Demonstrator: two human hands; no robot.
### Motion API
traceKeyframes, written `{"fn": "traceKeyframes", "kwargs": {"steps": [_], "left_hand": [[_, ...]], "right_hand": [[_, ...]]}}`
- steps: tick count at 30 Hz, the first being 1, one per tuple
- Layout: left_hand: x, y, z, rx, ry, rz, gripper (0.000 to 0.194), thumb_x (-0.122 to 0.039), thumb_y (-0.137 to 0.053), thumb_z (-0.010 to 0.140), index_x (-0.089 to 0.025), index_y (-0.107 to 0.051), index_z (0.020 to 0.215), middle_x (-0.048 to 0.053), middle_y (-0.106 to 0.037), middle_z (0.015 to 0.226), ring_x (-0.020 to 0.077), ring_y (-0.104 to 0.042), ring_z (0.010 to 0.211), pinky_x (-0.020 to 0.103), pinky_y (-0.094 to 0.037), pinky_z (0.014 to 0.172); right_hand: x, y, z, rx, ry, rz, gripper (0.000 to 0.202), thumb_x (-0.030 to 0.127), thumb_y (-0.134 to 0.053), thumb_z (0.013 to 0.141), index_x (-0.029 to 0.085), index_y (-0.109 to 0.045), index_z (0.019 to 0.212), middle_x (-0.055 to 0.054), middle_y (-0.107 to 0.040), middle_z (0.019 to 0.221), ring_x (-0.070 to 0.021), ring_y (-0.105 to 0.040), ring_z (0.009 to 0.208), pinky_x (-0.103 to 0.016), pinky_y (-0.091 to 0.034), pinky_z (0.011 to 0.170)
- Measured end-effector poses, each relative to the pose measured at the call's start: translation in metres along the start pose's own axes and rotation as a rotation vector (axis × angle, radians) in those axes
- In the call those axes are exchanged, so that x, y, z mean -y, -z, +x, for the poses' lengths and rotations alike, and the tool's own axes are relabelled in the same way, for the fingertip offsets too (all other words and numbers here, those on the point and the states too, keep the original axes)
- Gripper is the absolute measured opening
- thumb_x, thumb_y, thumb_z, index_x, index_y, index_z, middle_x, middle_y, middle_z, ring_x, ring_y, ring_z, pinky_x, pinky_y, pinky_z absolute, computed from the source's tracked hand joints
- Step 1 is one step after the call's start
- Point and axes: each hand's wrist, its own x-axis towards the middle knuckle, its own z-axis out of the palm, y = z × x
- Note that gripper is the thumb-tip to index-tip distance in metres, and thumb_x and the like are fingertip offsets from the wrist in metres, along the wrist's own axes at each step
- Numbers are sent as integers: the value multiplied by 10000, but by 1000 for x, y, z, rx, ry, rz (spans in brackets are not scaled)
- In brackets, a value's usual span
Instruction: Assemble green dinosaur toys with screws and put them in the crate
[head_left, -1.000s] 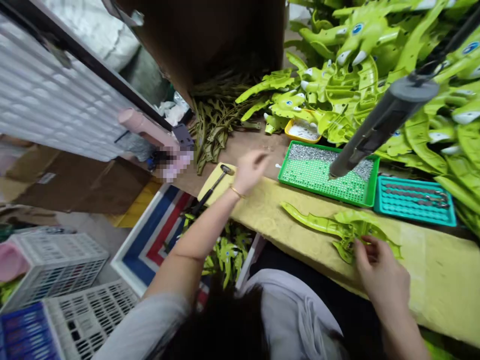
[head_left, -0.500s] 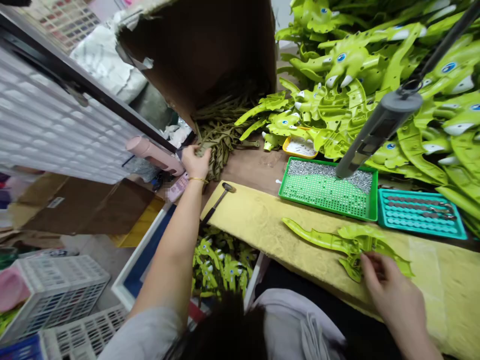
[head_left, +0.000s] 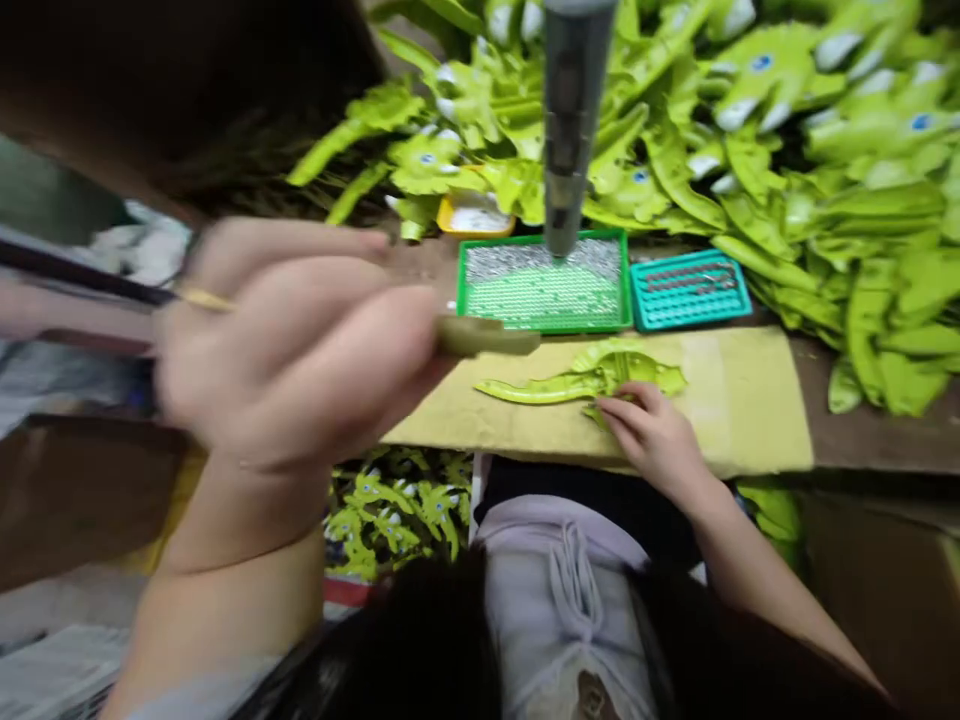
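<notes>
Large and blurred in the foreground, my left hand (head_left: 300, 340) is closed round an olive-green plastic piece (head_left: 491, 337), whose end sticks out past the fingers toward the right. A bright green toy dinosaur shell half (head_left: 536, 388) lies hollow side up on a yellow pad (head_left: 757, 400). Its lower edge is pinched between the fingers of my right hand (head_left: 656, 435). The rest of the olive piece is hidden inside my left fist.
A grey electric screwdriver (head_left: 574, 120) hangs over a green tray (head_left: 626, 285) of small screws. Beside it lies a teal tray (head_left: 690, 305) with metal parts. Behind are heaped green dinosaur shells (head_left: 765, 110) and a small yellow dish (head_left: 448, 218). More green toys (head_left: 397, 515) sit below the pad.
My left hand has come away from the olive pile by the carton, up close to the camera, with an olive piece in it. My right hand stays at the shell. The view has turned right.
</notes>
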Motion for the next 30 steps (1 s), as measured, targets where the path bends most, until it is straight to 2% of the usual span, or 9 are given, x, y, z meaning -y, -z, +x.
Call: {"fn": "traceKeyframes", "kwargs": {"steps": [2, 3, 5, 7, 9, 14, 20, 25, 30], "left_hand": [[-11, -42, -2, 234, -321, 247, 117, -306, -560, 855, -221, -625, 806, 27, -568, 805, 251, -619, 878, 501, -494, 875], [-13, -65, -4, 382, -434, 357, 206, -246, -449, 912, -222, -644, 853, 37, -569, 768, 223, -614, 759, 439, -516, 745], [-14, -109, -10, 551, -522, 528, 302, -177, -354, 942, -217, -654, 933, 48, -557, 689, 204, -580, 639, 366, -485, 632], [-9, -143, -19, 581, -566, 626, 277, -218, -373, 958, -197, -646, 996, 83, -588, 748, 246, -598, 718, 388, -476, 667], [-4, -164, -30, 554, -578, 634, 274, -310, -421, 960, -169, -634, 1057, 131, -612, 857, 300, -600, 844, 420, -467, 718], [2, -178, -44, 598, -513, 415, 317, -301, -397, 978, -139, -628, 1124, 143, -635, 944, 283, -582, 889, 414, -452, 763], [16, -183, -55, 556, -443, 236, 320, -324, -446, 967, -226, -646, 1196, 144, -646, 1070, 277, -571, 957, 429, -463, 822], [36, -185, -64, 484, -420, 225, 374, -250, -479, 947, -310, -604, 1293, 129, -617, 1137, 266, -535, 1027, 446, -466, 876], [39, -182, -57, 505, -460, 183, 362, -262, -475, 956, -292, -611, 1290, 115, -641, 1137, 265, -535, 1060, 443, -452, 916]], "right_hand": [[-3, 0, 0, 21, 54, 53, 233, 269, -495, 928, 207, -708, 1000, -111, -687, 1059, -215, -635, 943, -380, -540, 821], [-5, 0, -1, 32, 74, 69, 213, 252, -497, 926, 201, -692, 996, -107, -692, 1069, -218, -625, 963, -394, -531, 851], [-6, 1, -2, 55, 103, 79, 190, 236, -499, 925, 189, -663, 1009, -96, -700, 1067, -215, -613, 958, -395, -519, 858], [-7, 1, -4, 68, 121, 72, 204, 246, -503, 923, 172, -646, 1049, -100, -698, 1058, -221, -603, 956, -393, -514, 853], [-8, 1, -5, 72, 118, 65, 251, 279, -513, 921, 160, -637, 1104, -117, -687, 1067, -232, -595, 969, -402, -513, 858], [-10, -1, -5, 81, 82, 119, 260, 338, -527, 916, 180, -658, 1076, -119, -682, 1057, -236, -595, 983, -423, -510, 874], [-11, 10, -3, 90, 63, 213, 262, 392, -538, 917, 194, -708, 929, -99, -702, 1040, -212, -630, 974, -406, -533, 870], [-21, 19, 25, -9, -6, 158, 268, 325, -506, 941, 195, -706, 1062, -88, -711, 1094, -206, -624, 1038, -398, -508, 925], [-38, 8, 50, 127, 43, 32, 291, 386, -582, 894, 262, -699, 1130, -55, -669, 1268, -281, -543, 1194, -513, -409, 1017]]}}
